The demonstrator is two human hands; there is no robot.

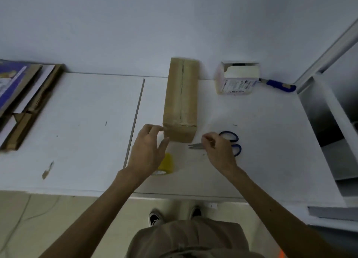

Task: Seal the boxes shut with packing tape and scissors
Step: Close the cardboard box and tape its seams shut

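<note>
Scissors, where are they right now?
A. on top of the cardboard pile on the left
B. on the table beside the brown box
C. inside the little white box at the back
B: the scissors lie flat on the white table, just right of the brown box, with the right hand covering their middle.
</note>
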